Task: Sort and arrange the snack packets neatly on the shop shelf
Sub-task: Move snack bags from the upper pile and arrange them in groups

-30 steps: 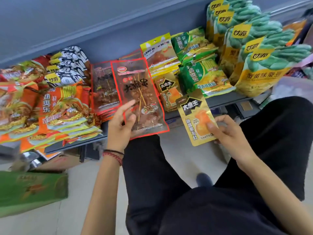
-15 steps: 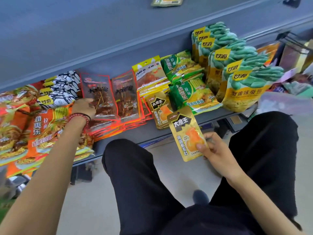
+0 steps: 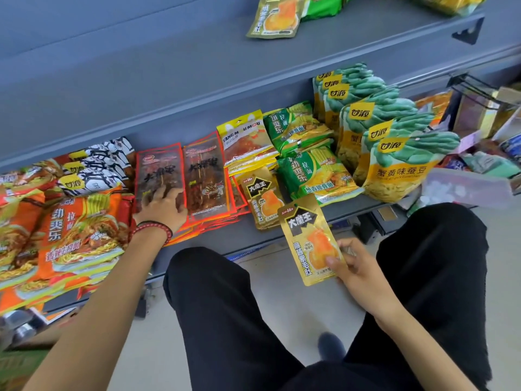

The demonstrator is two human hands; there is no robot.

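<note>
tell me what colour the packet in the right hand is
The packet is gold, with a black label and an orange picture; clearest in the head view.

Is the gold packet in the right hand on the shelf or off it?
Off: the right hand pinches the gold packet, held up in front of the shelf.

The red-edged skewer packet (image 3: 159,176), held clear of the shelf (image 3: 225,237) a second ago, now lies on its stack. The left hand (image 3: 162,207) has released it and presses flat on top.
</note>
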